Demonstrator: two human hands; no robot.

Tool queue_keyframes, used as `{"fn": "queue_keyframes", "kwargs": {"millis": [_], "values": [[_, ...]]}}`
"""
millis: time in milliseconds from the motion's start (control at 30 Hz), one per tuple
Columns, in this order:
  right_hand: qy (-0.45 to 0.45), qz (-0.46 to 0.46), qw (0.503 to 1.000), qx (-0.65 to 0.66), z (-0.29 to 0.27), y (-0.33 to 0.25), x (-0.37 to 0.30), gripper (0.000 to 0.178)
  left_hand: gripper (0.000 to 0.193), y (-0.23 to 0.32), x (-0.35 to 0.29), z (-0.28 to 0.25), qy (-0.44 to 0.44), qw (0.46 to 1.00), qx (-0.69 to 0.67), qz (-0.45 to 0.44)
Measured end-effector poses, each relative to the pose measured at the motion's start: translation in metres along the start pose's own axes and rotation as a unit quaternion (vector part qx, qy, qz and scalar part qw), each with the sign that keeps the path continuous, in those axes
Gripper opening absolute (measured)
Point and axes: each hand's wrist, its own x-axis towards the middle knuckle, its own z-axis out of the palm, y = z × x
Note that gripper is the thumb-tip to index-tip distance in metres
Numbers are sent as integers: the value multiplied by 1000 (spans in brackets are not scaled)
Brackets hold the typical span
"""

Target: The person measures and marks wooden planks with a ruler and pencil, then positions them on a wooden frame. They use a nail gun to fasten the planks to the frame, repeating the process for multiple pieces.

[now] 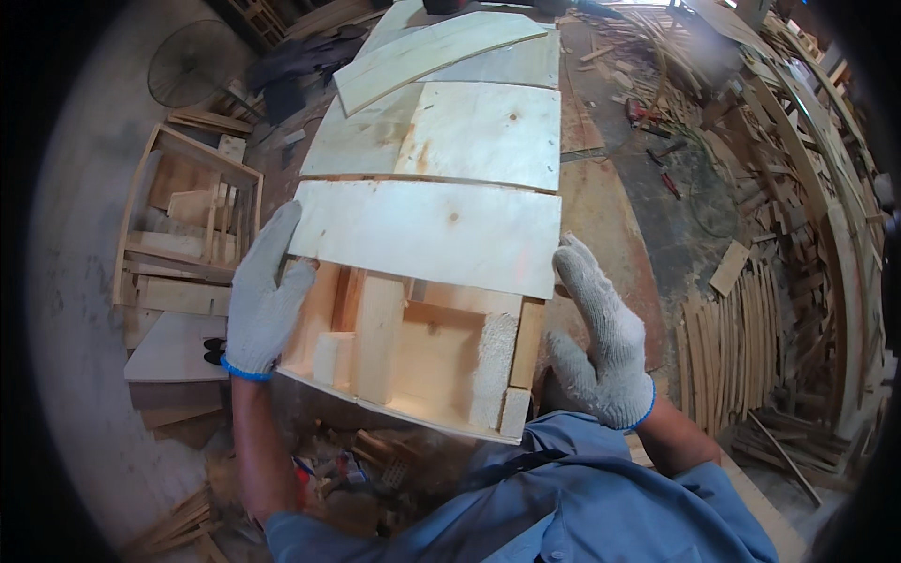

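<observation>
A pale plywood board (427, 230) lies across a wooden frame (380, 338), whose near part shows open compartments, upright strips and a rough white block. My left hand (266, 291), in a white knit glove with a blue cuff, rests along the left side. Its fingers stretch up beside the board's left end, and the thumb sits apart near the board's lower edge. At the opposite end, my right hand (601, 338) wears a matching glove. Its fingers point up with the tips at the board's right edge, thumb spread away and nothing enclosed.
Beyond lie more plywood panels (483, 131) and a loose angled board (436, 56). Another wooden frame (192, 202) and a fan (192, 66) stand at left. Red-handled tools (669, 185) lie at right, near stacked wood strips (737, 328). Scraps (375, 460) litter the floor nearby.
</observation>
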Motion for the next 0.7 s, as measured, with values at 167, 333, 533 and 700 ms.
{"fn": "queue_keyframes", "kwargs": {"millis": [167,333,533,700], "values": [[18,-7,1000,-18,7,3,0,64,60,5,5,1,-5,1000,1,-6],[1,14,1000,11,10,8,-2,64,62,7,10,-1,-11,1000,1,-13],[6,5,1000,28,8,9,2,61,58,-4,9,3,3,1000,9,3],[-2,13,1000,21,6,9,4,58,64,3,13,0,-23,1000,-2,-19]]}}
